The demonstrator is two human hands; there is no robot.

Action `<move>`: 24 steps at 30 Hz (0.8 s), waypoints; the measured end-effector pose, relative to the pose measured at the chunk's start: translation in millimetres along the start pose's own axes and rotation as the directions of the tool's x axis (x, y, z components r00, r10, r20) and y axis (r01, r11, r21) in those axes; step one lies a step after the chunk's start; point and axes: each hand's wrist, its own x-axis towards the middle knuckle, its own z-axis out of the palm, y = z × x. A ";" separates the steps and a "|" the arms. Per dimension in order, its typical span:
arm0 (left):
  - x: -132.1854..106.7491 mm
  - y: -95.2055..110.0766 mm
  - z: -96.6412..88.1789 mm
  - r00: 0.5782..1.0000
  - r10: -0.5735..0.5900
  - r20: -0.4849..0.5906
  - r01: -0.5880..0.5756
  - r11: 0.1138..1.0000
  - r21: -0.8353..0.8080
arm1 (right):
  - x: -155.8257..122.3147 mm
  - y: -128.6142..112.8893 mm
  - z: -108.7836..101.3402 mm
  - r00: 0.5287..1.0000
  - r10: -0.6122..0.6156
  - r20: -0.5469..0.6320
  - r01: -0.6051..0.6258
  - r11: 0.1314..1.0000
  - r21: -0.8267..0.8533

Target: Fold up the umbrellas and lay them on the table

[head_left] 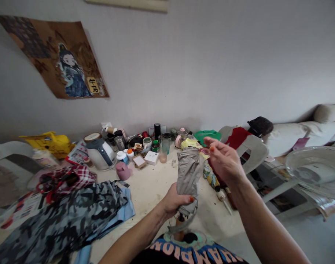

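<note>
A folded grey umbrella stands upright in front of my chest, its wooden handle pointing down. My left hand is wrapped round the lower part of its bunched canopy. My right hand is raised beside the umbrella's top, fingers loosely curled, thumb and fingertips close to the fabric's upper edge. Whether it grips the fabric I cannot tell.
A white table carries a camouflage cloth, a red plaid cloth, a white kettle, a pink cup, jars and small boxes. A second patterned folded umbrella lies right. A fan and sofa stand right.
</note>
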 end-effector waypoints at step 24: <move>2.9 -6.9 -12.4 0.999 -0.006 -0.039 0.008 1.000 0.030 | -32.6 51.7 26.2 0.832 0.412 0.371 -0.529 0.792 0.306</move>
